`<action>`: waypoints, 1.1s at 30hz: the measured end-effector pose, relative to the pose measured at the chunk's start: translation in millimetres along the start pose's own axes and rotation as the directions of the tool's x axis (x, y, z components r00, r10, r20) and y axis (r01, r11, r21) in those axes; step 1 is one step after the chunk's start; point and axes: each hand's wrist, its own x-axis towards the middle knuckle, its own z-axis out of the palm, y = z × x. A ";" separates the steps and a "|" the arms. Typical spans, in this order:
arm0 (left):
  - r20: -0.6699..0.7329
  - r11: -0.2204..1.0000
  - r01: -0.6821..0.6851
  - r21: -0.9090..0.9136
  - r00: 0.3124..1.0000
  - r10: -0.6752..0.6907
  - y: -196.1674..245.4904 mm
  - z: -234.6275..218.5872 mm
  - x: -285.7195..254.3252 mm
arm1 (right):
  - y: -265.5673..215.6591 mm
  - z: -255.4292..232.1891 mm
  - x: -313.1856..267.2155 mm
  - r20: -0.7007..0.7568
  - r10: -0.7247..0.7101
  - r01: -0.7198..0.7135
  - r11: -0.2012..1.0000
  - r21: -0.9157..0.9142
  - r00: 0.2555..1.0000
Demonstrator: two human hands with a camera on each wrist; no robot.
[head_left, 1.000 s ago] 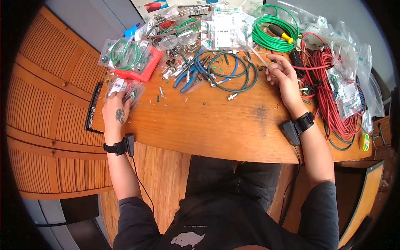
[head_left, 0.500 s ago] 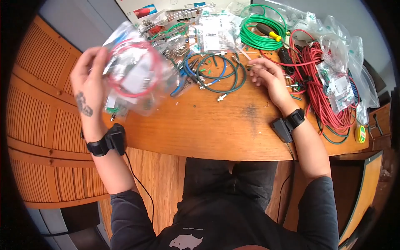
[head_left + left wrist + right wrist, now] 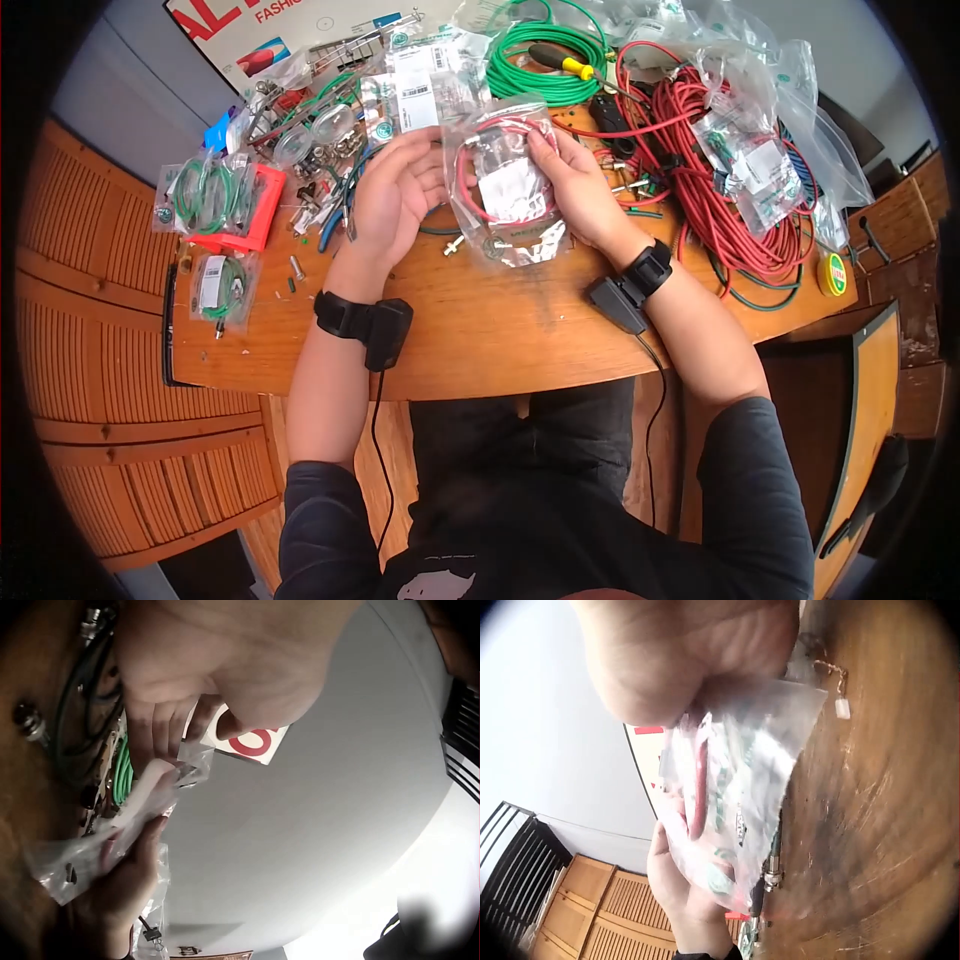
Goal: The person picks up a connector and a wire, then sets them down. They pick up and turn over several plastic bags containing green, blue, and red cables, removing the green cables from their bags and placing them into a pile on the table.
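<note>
A clear plastic bag (image 3: pixel 520 240) with a coiled red cable (image 3: pixel 466 185) and a white label inside is held up over the table. My right hand (image 3: pixel 592 196) grips its right edge, thumb lying across the front. At the bag's left side is my left hand (image 3: pixel 395 205), palm turned up and fingers extended, the fingertips right at the plastic. In the left wrist view those fingers of the left hand (image 3: pixel 202 667) reach the bag's corner while the thumb stands apart. The right wrist view shows the bag (image 3: pixel 735 787) hanging between both hands.
Bagged green cables (image 3: pixel 225 290) lie at the left, near a red holder (image 3: pixel 264 205). A green cable coil (image 3: pixel 520 85) with a screwdriver (image 3: pixel 560 62) is at the back. Large red cable coils (image 3: pixel 700 190) fill the right, beside a small yellow round container (image 3: pixel 833 273).
My left hand lifted the bag of red cable from the left side and brought it to the middle, where my right hand took hold. The left fingers have loosened. The head view has shifted.
</note>
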 end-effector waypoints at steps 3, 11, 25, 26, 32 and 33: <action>0.052 0.998 0.031 -0.059 0.998 -0.028 -2.5 -2.6 -6.5 | -2.4 5.2 -1.8 -0.074 -0.032 0.030 0.999 -0.024 0.997; 0.000 0.994 0.097 -0.043 0.995 -0.097 -17.8 -15.3 -5.1 | 7.2 -3.7 0.2 -0.106 -0.099 0.073 0.972 -0.224 0.989; -0.103 0.990 -0.058 0.132 0.992 0.072 -18.6 9.5 -12.4 | -9.4 3.9 -8.1 -0.015 -0.035 0.031 0.979 -0.202 0.999; -0.120 0.991 -0.078 0.105 0.989 0.090 -17.8 12.5 -13.4 | -10.6 5.2 -9.1 -0.026 -0.018 0.013 0.984 -0.177 0.999; -0.111 0.988 -0.088 0.131 0.989 0.102 -18.4 8.2 -12.4 | -9.6 8.3 -10.6 0.000 -0.086 0.085 0.982 -0.168 0.996; -0.109 0.991 -0.102 0.091 0.988 0.112 -17.8 8.6 -13.2 | -11.3 2.9 -12.6 0.002 0.016 -0.015 0.974 -0.226 1.000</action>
